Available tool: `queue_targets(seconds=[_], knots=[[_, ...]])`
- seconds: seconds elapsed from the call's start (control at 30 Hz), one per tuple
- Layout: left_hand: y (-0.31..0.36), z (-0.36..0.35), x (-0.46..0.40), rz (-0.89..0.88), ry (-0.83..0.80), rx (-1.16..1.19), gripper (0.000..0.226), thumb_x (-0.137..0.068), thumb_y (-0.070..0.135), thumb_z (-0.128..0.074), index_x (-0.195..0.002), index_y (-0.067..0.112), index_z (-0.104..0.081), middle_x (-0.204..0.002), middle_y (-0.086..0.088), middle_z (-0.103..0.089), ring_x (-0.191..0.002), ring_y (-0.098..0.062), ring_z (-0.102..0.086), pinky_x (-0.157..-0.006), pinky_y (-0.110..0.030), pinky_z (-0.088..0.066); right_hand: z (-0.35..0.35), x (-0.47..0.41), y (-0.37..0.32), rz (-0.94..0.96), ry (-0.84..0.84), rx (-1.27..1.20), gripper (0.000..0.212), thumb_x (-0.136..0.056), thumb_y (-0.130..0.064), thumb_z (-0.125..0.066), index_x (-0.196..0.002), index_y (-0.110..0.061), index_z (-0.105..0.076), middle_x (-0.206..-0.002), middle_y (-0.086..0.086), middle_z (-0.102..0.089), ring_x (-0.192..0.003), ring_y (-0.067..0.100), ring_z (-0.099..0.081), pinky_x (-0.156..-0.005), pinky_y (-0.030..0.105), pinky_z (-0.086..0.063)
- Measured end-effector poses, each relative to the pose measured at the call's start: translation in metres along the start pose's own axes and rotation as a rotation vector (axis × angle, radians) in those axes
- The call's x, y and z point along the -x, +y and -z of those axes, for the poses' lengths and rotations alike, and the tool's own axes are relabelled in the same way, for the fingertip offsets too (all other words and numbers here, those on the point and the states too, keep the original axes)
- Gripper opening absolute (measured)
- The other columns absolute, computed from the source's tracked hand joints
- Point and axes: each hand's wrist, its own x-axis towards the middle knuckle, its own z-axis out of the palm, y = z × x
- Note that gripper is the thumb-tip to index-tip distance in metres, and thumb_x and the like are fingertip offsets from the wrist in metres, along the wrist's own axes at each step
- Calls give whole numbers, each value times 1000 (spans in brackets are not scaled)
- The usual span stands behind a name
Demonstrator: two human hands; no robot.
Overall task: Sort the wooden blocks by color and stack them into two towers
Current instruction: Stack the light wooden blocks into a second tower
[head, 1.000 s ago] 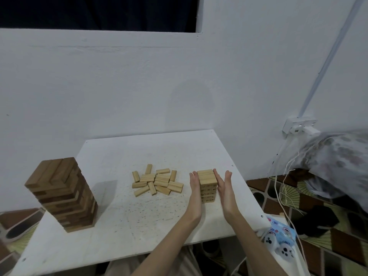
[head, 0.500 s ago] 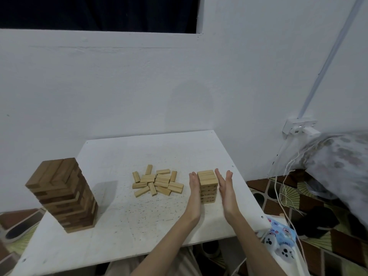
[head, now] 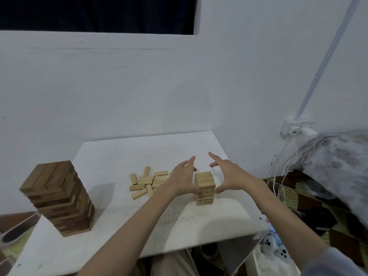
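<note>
A tall tower of dark brown blocks point(head: 59, 198) stands at the left of the white table point(head: 209, 222). A short tower of light blocks point(head: 205, 188) stands at the right. Several loose light blocks point(head: 147, 183) lie in a heap at mid-table, partly hidden by my left hand. My left hand point(head: 184, 178) hovers just left of the light tower with fingers spread, holding nothing; its thumb is near the tower's side. My right hand point(head: 229, 173) hovers just right of the tower, fingers spread and apart from it.
A white wall runs behind the table. To the right are a wall socket point(head: 296, 128) with white cables point(head: 282, 176), a patterned cloth point(head: 338, 166) and a plastic bag of toys point(head: 272, 250) on the floor beside the table's right edge.
Both hands have lifted off the sides of the light tower and spread their fingers, rising and moving slightly apart. The towers and loose blocks have not moved.
</note>
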Motion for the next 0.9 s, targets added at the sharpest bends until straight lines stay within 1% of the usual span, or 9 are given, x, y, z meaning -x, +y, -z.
queue_targets(seconds=[0.07,0.13,0.3,0.47,0.6,0.8,0.9], knots=[[4,-1,-2,-7,0,-46,122,-64,43,-82,-150,13,-1,-137,3,-48,-139,-20,-23,-113,-39,-24,-1,-4,-3,11,-8,50,126,-66,-28,-86,-151,-36,7,-143,-9,-41,-128,21,-37,-105,36,-36],[7,-1,-3,-15,8,-72,120,-64,42,-82,-149,13,-2,-136,2,-50,-137,-19,-27,-112,-38,-25,-2,-7,-7,25,-13,92,125,-66,-25,-85,-151,-35,6,-142,-7,-43,-127,22,-39,-105,37,-37],[11,-1,-3,-33,25,-118,116,-66,40,-81,-149,11,-5,-133,0,-53,-134,-20,-31,-109,-35,-28,-8,-14,-7,23,-9,145,123,-67,-22,-84,-150,-39,6,-138,-6,-46,-121,24,-44,-100,39,-43],[11,0,-4,-39,30,-120,113,-67,38,-81,-148,11,-6,-131,0,-54,-133,-20,-33,-109,-35,-29,-9,-17,-5,21,-11,133,123,-68,-24,-83,-150,-39,7,-134,-6,-48,-118,25,-43,-98,38,-42],[11,-1,-4,-31,31,-105,110,-69,35,-80,-148,12,-8,-129,1,-56,-130,-19,-35,-105,-32,-30,-10,-16,-3,28,-9,121,119,-70,-27,-82,-150,-38,5,-132,-6,-50,-117,25,-46,-97,38,-43],[11,-1,-4,-28,40,-84,105,-70,31,-79,-148,12,-10,-126,0,-57,-127,-19,-38,-100,-31,-34,-10,-15,-4,31,-7,95,115,-72,-23,-80,-151,-36,3,-131,-6,-52,-113,25,-49,-95,37,-46],[12,0,-3,-25,32,-70,105,-71,30,-79,-148,12,-10,-126,0,-57,-126,-19,-40,-98,-30,-35,-10,-16,-3,33,-13,97,115,-72,-23,-80,-151,-35,3,-131,-6,-52,-114,25,-49,-96,36,-44]])
